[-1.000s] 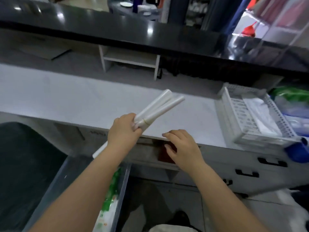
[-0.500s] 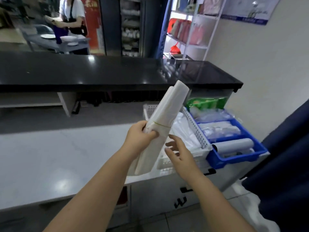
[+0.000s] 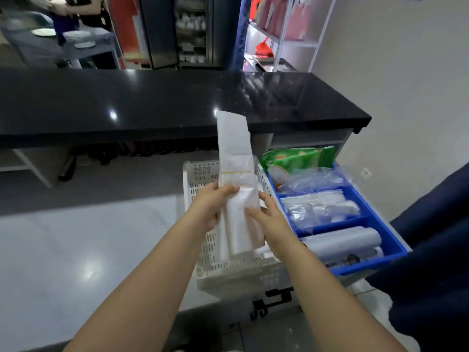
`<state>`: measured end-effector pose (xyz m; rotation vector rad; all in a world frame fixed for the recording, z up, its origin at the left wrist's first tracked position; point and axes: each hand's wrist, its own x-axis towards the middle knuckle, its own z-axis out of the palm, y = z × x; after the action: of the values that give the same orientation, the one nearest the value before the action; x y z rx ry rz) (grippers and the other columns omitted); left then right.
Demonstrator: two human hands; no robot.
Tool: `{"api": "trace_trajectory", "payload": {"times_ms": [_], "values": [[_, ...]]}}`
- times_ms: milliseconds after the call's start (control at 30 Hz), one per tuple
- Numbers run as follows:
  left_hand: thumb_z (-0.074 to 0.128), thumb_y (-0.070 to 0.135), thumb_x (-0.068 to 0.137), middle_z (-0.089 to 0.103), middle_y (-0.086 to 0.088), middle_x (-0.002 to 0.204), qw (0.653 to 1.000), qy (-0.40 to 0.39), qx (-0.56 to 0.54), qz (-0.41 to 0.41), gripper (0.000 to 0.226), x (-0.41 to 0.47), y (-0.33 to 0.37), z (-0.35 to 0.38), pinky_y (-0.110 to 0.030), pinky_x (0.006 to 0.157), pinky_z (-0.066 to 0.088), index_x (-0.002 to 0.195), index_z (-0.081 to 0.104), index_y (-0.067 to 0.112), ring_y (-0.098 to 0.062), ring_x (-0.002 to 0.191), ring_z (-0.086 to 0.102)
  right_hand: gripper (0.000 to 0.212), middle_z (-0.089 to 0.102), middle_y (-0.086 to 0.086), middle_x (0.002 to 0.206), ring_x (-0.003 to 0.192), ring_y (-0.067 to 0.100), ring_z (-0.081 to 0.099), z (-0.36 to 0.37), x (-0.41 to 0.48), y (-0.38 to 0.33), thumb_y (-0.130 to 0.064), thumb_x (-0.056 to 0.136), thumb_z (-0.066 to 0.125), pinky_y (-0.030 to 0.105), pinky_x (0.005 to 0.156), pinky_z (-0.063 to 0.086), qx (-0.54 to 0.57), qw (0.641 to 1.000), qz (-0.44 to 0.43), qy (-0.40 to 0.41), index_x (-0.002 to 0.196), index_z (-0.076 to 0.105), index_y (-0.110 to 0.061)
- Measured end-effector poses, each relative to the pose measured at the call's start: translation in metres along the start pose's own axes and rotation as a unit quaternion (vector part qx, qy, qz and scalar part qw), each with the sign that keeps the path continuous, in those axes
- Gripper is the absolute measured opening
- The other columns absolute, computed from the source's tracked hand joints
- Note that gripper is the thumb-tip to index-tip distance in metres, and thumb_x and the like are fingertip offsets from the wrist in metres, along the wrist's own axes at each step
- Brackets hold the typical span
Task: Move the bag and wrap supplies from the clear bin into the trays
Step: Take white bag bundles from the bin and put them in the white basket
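Left hand, right hand around bundle

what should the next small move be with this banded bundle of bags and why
Probably lower the bundle of bags into the white tray: the left hand and right hand hold it upright just above that tray, while the blue tray beside it already looks full.

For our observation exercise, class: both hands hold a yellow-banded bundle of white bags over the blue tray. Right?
No: the head view shows the bundle over the white tray, not the blue tray beside it. The left hand and right hand do hold it.
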<state>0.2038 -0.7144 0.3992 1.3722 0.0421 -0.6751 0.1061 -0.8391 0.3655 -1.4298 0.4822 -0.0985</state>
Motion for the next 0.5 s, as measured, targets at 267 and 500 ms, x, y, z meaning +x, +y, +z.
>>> {"api": "trace_trajectory", "payload": {"times_ms": [267, 500], "values": [[0.073, 0.014, 0.079, 0.074, -0.010, 0.099, 0.996, -0.031, 0.068, -0.053, 0.030, 0.030, -0.017, -0.032, -0.040, 0.079, 0.057, 0.108, 0.066, 0.010, -0.029, 0.089, 0.071, 0.052, 0.070, 0.014, 0.108, 0.094, 0.034, 0.068, 0.004, 0.039, 0.016, -0.016, 0.082, 0.072, 0.053, 0.085, 0.054, 0.034, 0.995, 0.092, -0.019, 0.126, 0.050, -0.030], [0.076, 0.017, 0.075, 0.068, 0.005, 0.084, 0.970, 0.095, 0.217, 0.058, 0.019, 0.032, -0.015, -0.071, -0.019, 0.053, 0.049, 0.091, 0.067, 0.022, -0.005, 0.068, 0.064, 0.043, 0.072, 0.014, 0.102, 0.085, 0.029, 0.070, 0.017, 0.066, 0.032, -0.007, 0.081, 0.072, 0.038, 0.071, 0.057, 0.016, 0.991, 0.130, -0.025, 0.115, 0.058, -0.029]]}}
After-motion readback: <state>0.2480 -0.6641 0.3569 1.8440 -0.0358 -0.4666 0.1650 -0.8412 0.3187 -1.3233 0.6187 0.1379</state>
